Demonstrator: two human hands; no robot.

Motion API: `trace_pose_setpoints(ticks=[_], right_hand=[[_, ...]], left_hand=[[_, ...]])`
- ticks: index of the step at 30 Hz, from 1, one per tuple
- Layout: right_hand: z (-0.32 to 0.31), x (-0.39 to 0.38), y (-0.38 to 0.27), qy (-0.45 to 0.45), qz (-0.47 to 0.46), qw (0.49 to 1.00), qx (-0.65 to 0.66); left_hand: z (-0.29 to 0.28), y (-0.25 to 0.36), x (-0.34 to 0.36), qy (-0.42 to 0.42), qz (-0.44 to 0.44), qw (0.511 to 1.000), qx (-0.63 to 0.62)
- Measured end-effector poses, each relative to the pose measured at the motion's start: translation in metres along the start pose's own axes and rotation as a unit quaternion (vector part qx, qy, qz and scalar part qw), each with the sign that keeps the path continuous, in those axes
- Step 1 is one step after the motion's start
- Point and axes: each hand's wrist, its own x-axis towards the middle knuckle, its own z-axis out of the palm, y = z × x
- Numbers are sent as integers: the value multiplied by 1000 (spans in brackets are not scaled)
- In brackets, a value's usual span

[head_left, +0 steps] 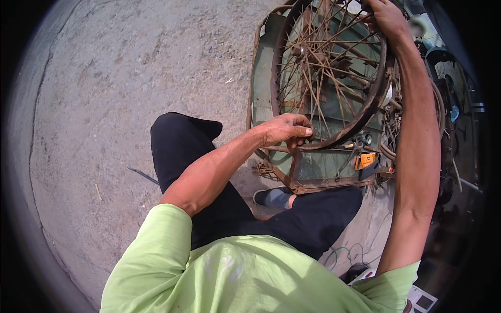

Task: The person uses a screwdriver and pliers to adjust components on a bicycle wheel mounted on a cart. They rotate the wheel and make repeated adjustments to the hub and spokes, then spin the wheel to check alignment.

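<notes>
A rusty spoked wheel [371, 104] stands over a green metal surface with a rusted frame [334, 181]. Its spokes cross around a brown hub [342, 65], and several look bent or loose. My left hand [286, 130] is closed at the wheel's lower rim, thumb and fingers pinched together there. At the upper right, my right hand [387, 20] wraps round the rim with the arm stretched far out; some of its fingertips are hidden.
An orange and black tool [365, 161] and a wrench [342, 168] lie on the green surface. More rusty wheel parts [399, 122] crowd the right. Thin cables [347, 254] run over the ground near my right knee. A dark strip [143, 176] lies on the concrete at left.
</notes>
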Motion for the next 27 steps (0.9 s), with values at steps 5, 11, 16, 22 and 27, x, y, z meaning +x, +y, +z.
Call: trace_pose_setpoints(ticks=[5, 11, 16, 22, 27], right_hand=[[-1, -12, -6, 14, 1, 999, -38], [-4, 2, 21, -4, 12, 1000, -5], [-5, 7, 32, -25, 13, 999, 17], [-5, -3, 27, -20, 0, 1000, 12], [1, -21, 20, 6, 9, 999, 36]], left_hand=[[19, 2, 3, 140, 31, 968, 206], [18, 16, -2, 102, -43, 988, 109], [14, 11, -9, 119, -18, 987, 106], [25, 0, -27, 171, 124, 946, 248], [36, 7, -32, 236, 96, 965, 67]])
